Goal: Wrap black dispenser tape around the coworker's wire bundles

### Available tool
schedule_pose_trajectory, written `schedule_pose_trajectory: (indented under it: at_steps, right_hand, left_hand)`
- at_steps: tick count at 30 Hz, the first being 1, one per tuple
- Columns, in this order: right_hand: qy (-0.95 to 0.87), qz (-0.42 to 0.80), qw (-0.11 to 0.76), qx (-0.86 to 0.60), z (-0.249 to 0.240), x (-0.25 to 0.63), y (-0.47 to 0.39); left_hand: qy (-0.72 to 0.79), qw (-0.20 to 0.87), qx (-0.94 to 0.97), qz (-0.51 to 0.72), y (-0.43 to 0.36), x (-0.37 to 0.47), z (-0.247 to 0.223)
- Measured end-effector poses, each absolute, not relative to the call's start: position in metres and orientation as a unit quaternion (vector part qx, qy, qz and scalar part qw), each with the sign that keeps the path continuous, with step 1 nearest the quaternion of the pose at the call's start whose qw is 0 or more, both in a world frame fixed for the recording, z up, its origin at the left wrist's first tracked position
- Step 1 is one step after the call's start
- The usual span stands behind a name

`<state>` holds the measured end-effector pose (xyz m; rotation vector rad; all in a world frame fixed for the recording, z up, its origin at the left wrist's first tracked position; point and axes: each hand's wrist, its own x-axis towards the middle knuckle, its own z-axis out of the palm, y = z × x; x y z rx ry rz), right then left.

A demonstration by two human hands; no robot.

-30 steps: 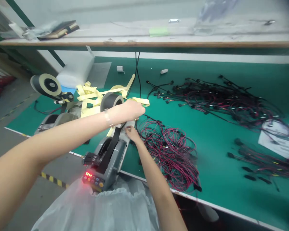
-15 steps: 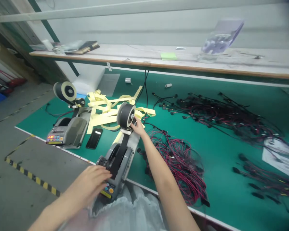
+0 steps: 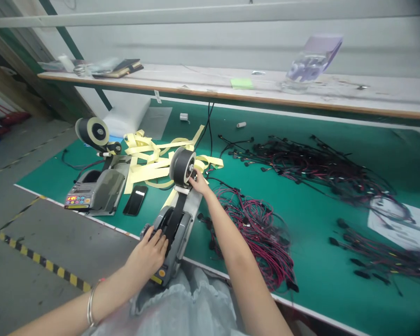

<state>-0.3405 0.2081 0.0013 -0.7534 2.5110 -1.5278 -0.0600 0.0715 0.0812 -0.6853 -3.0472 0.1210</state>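
A grey tape dispenser (image 3: pixel 183 232) stands at the bench's front edge, with a large roll of black tape (image 3: pixel 180 167) mounted on its rear arm. From the roll, a black strip (image 3: pixel 177 213) runs down into the machine. My left hand (image 3: pixel 153 251) lies over the dispenser's front, its fingers stretched out and touching the strip and the machine's edge. Beside the roll, my right hand (image 3: pixel 199 183) has its fingers curled on a small black roller (image 3: pixel 194 176), which they partly cover.
A second tape dispenser (image 3: pixel 107 189) and a phone (image 3: pixel 135 200) are to the left. Pale yellow strips (image 3: pixel 149 172) lie tangled behind. Red and black cable bundles (image 3: pixel 257 233) spread rightwards. A shelf (image 3: pixel 196 84) crosses above the bench.
My left hand has moved forward and slightly right, further onto the dispenser and strip, and its bracelet now shows. My right hand stays at the roller. The view has shifted slightly.
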Motion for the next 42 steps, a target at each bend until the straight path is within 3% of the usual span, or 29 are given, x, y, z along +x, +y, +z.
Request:
schedule_pose_trajectory:
  at_steps: [7,13,17,26,42]
  right_hand:
    - [0.839,-0.441,0.031,-0.317,0.017,-0.322,0.218]
    - [0.875,-0.463,0.076,-0.121,0.023,-0.278,0.244]
    - [0.868,-0.475,0.114,-0.092,0.035,-0.223,0.272]
    - [0.809,-0.557,0.187,-0.029,0.054,-0.131,0.293]
    - [0.853,-0.491,0.175,-0.024,0.077,-0.082,0.287]
  left_hand:
    - [-0.969,-0.057,-0.231,0.064,0.084,-0.082,0.092]
    - [-0.946,-0.147,-0.284,0.045,0.084,-0.110,0.104]
    - [-0.918,-0.200,-0.343,-0.025,0.068,-0.114,0.110]
    - [-0.896,-0.176,-0.408,0.015,0.068,-0.128,0.097]
    - [-0.876,-0.144,-0.459,-0.007,0.065,-0.155,0.103]
